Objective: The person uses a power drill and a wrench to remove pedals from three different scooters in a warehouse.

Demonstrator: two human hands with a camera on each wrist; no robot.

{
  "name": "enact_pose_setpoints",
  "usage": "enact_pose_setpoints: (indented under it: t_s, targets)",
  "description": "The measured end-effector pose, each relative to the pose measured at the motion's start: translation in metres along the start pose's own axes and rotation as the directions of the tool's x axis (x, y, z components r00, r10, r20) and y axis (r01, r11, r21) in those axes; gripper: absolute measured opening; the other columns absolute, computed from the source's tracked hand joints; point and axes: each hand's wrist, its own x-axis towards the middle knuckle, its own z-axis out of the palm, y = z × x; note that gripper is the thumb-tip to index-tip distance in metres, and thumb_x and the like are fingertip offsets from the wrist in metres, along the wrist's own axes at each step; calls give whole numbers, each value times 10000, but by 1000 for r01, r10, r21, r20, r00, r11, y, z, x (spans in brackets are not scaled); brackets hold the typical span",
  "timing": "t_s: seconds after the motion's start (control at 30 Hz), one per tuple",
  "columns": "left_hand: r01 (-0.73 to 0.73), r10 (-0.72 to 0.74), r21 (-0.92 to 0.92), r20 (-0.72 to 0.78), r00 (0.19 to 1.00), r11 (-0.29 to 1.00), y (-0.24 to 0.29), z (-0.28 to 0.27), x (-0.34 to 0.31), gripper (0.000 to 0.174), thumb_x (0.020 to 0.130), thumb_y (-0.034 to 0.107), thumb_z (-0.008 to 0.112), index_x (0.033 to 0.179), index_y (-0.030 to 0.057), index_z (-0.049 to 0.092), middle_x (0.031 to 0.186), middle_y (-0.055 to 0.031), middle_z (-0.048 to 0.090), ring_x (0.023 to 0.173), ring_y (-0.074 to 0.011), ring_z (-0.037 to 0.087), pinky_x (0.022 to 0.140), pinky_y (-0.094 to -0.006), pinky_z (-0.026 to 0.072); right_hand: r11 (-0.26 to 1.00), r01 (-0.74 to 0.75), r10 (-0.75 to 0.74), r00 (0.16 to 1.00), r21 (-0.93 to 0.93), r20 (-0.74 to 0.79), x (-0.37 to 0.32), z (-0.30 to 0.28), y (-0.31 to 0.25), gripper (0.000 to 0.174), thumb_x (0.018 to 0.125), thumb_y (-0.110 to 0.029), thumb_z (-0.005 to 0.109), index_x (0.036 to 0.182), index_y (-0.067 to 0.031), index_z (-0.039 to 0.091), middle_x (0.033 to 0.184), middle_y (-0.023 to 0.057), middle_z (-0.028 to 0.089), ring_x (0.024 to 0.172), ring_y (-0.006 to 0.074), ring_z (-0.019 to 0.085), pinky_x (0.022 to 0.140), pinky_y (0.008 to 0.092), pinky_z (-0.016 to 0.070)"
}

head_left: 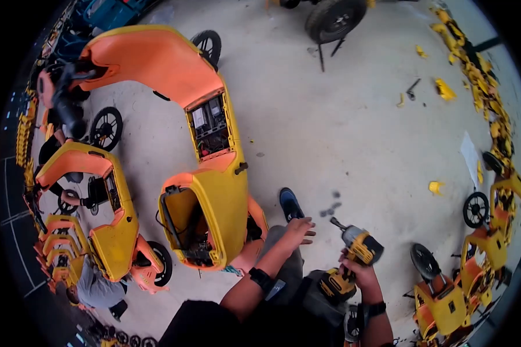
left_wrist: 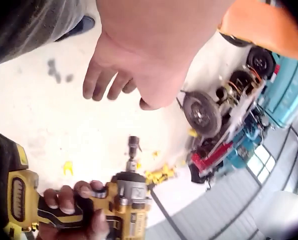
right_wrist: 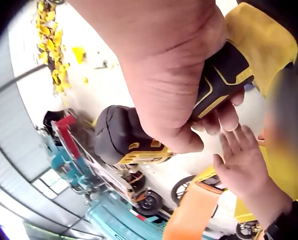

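My right hand grips the handle of a yellow and black cordless drill, its socket bit pointing up and left in the head view. In the right wrist view the fingers of that hand wrap the black handle. My left hand is held out, fingers spread and empty, to the left of the drill's bit. The left wrist view shows this hand above the floor, apart from the drill. A large yellow and orange scooter body stands left of the left hand, its seat compartment uncovered.
A smaller scooter stands further left, with a person in a grey shirt low beside it. More scooters line the right. Yellow parts and a white sheet lie on the floor. A wheeled vehicle is at the top.
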Motion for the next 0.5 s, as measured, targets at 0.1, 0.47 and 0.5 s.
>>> enact_pose_setpoints:
  t_s: [0.1,0.47,0.5]
  targets:
    - [-67,-2,-348,-193,981,935,-8,-50,62,417,994,344,460,1313,75,465,1295,-137,533,1140,-279,572,978,-418,458,975,-104,133,981,-198,141,115,28,-13,267,843,-63,690,1086,-20,589,777,7,602,663,103,583,628,250,475]
    - [-562,179,-538,-603,777,628,55,-201,183,345,1025,282,400,1202,27,549,1130,-138,618,1040,-267,606,929,-407,476,927,-363,370,847,-93,381,396,126,55,233,807,-21,603,1037,16,589,846,64,625,677,162,622,633,283,502]
    - [-547,131,-525,-633,763,652,58,-206,189,337,1026,252,390,1210,17,547,1108,-132,627,1017,-257,612,900,-404,491,917,-392,388,840,-69,379,407,126,58,235,806,-23,605,1037,15,590,838,63,624,678,162,622,632,283,503]
